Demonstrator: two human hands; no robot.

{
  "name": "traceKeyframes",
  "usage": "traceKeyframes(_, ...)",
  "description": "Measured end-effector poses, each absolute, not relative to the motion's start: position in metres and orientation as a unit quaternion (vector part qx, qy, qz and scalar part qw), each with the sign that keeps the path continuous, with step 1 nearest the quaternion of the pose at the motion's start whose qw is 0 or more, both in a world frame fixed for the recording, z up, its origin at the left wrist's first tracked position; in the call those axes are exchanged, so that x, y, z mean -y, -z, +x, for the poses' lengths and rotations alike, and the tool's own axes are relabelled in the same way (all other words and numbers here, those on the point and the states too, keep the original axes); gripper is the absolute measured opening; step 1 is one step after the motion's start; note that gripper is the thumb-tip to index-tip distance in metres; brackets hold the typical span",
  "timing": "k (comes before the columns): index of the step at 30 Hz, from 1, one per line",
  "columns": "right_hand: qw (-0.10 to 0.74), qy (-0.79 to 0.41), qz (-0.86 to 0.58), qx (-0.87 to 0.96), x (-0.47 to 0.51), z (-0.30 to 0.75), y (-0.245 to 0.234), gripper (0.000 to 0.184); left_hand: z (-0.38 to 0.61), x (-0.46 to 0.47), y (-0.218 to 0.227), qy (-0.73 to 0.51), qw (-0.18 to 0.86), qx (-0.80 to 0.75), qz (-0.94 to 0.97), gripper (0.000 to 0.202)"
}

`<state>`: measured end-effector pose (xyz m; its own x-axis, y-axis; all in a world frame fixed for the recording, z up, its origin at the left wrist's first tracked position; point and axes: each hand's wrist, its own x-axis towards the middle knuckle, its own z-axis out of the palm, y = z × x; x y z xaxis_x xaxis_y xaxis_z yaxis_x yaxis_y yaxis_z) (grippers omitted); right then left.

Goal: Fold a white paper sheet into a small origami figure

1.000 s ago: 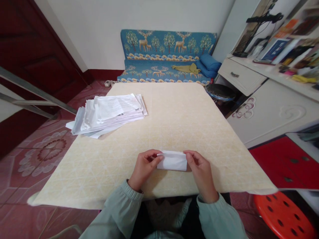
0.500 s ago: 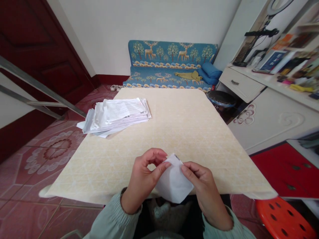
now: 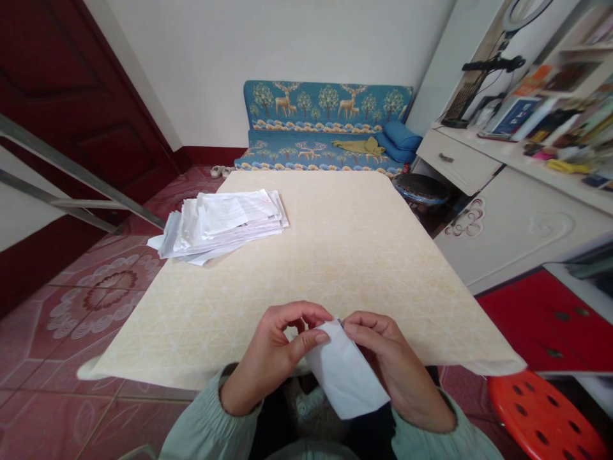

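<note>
Shifted nearer since the last view: folded white paper (image 3: pixel 345 370), tilted and hanging partly past the near edge of the tabletop (image 3: pixel 364 275), clamped at its top between the fingers (image 3: pixel 368 326) of left hand (image 3: pixel 275 358) and right hand (image 3: pixel 397 377). Farther left and well apart, a loose paper stack (image 3: pixel 218 223).

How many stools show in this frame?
2. A red plastic stool sits at lower right, off the near corner of the table; a dark round-topped stool stands beyond the table's right edge, beside a white drawer. Others could be hidden under the table.
</note>
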<state>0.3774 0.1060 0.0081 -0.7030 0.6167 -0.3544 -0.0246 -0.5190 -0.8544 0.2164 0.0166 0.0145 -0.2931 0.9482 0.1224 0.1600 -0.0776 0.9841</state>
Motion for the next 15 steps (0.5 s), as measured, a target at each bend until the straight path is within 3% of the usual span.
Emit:
traceKeyframes(8,0.169,-0.857,-0.323,0.365,-0.1042,0.3799,-0.0058,0.014,0.2156,-0.0155,-0.0136,-0.552,0.370,-0.556,0.498,0.023)
traceKeyframes(15,0.167,-0.791,-0.318,0.495,-0.1079,0.3783,-0.0112,0.026,0.2124,-0.0160,-0.0195,-0.525,0.361,-0.560,0.528,0.015)
